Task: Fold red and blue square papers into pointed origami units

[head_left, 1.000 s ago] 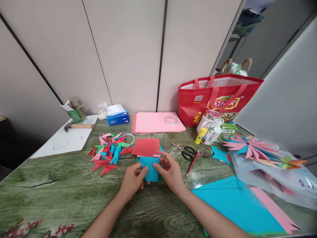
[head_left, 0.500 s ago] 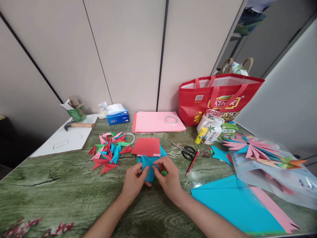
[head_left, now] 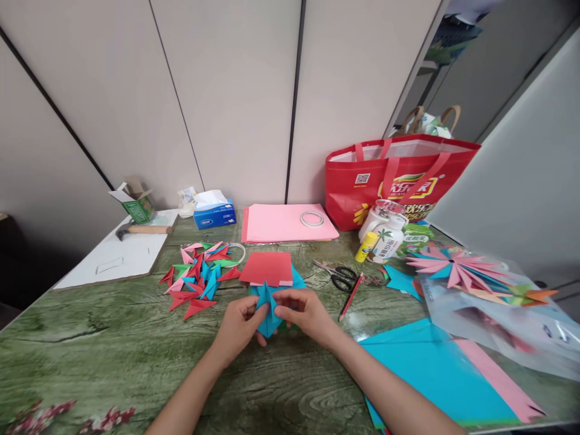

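Observation:
Between my hands is a blue piece of folded paper (head_left: 268, 323), narrow and pointed at the top, with a crease down its middle. My left hand (head_left: 239, 323) pinches its left side, thumb on the front and fingers partly behind. On the right edge, my right hand (head_left: 304, 309) grips it between thumb and fingers. Just beyond lies a stack of red paper squares (head_left: 266, 268), over blue paper (head_left: 297, 278). To the left is a pile of folded paper pieces (head_left: 199, 278) in red, blue, pink and green.
Scissors (head_left: 341, 279) and a red pencil (head_left: 351, 296) lie right of my hands. Behind them stand a yellow glue stick (head_left: 366, 248), a white bottle (head_left: 386, 241) and a red bag (head_left: 347, 193). Blue sheets (head_left: 430, 374) lie front right; a hammer (head_left: 147, 229) rests on a white board (head_left: 90, 266).
The blue paper has turned and opened slightly, so its centre crease now faces me. My right hand's fingers have stretched toward its upper right edge.

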A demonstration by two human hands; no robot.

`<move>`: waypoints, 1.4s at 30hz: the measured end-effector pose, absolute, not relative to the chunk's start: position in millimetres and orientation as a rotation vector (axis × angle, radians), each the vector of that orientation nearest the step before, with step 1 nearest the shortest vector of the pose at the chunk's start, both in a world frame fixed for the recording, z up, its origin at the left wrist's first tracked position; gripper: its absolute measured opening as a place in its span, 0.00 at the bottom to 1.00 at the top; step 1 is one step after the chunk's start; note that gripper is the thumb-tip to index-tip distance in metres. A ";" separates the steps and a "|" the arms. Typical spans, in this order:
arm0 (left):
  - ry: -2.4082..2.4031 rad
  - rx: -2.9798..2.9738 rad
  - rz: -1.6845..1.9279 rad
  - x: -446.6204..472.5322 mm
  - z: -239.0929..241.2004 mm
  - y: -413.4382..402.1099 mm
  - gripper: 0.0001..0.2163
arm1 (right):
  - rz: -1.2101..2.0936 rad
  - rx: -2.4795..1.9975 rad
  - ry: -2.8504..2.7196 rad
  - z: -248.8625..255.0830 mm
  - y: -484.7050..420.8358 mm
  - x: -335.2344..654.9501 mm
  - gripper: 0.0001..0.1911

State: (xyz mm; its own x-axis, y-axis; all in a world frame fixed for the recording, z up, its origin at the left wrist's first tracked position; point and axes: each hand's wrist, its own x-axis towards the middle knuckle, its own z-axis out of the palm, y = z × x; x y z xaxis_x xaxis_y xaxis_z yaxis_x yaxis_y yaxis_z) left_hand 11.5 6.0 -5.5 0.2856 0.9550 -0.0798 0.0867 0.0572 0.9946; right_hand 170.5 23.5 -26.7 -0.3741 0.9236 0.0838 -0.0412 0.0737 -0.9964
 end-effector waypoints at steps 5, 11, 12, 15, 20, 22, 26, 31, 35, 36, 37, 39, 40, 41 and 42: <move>1.040 1.288 0.887 10.7 -8.6 5.6 0.12 | 1.479 -0.924 -1.440 -28.2 23.1 167.6 0.11; 1.007 1.203 0.886 13.0 -11.9 6.9 0.11 | 1.385 -1.027 -1.334 -34.0 22.7 163.3 0.10; 1.000 1.189 0.879 13.5 -12.0 7.0 0.11 | 1.386 -1.027 -1.330 -33.8 22.6 163.2 0.10; 1.089 1.168 0.896 14.6 -13.2 6.9 0.11 | 1.422 -1.012 -1.355 -31.3 22.5 164.0 0.11; 1.098 1.199 0.811 14.6 -14.6 4.9 0.10 | 1.353 -0.972 -1.460 -27.5 23.5 167.4 0.13; 1.085 1.222 0.748 14.9 -13.5 3.9 0.10 | 1.325 -0.956 -1.488 -26.2 23.6 168.3 0.12; 1.112 1.239 0.725 16.9 -8.8 2.2 0.09 | 1.321 -0.936 -1.481 -23.9 22.6 167.5 0.11; 1.138 1.227 0.736 19.6 -5.2 0.9 0.10 | 1.285 -0.977 -1.424 -26.7 21.3 164.0 0.12; 1.127 1.238 0.714 20.3 -9.2 0.7 0.10 | 1.310 -1.016 -1.372 -31.1 21.4 163.0 0.11; 1.125 1.243 0.708 20.2 -10.5 0.7 0.10 | 1.312 -1.022 -1.379 -31.7 21.4 163.0 0.11; 1.123 1.244 0.708 20.1 -11.8 0.7 0.10 | 1.301 -1.029 -1.398 -32.1 21.5 163.1 0.11; 1.105 1.236 0.715 19.6 -13.6 0.9 0.10 | 1.232 -1.038 -1.451 -32.1 21.5 163.3 0.10; 1.093 1.231 0.719 19.3 -14.2 1.0 0.10 | 1.195 -1.042 -1.475 -32.0 21.5 163.4 0.09; 1.083 1.227 0.719 19.2 -14.5 1.1 0.10 | 1.168 -1.046 -1.491 -31.8 21.6 163.6 0.09; 1.076 1.227 0.718 19.1 -14.6 1.2 0.10 | 1.156 -1.049 -1.500 -31.7 21.6 163.8 0.09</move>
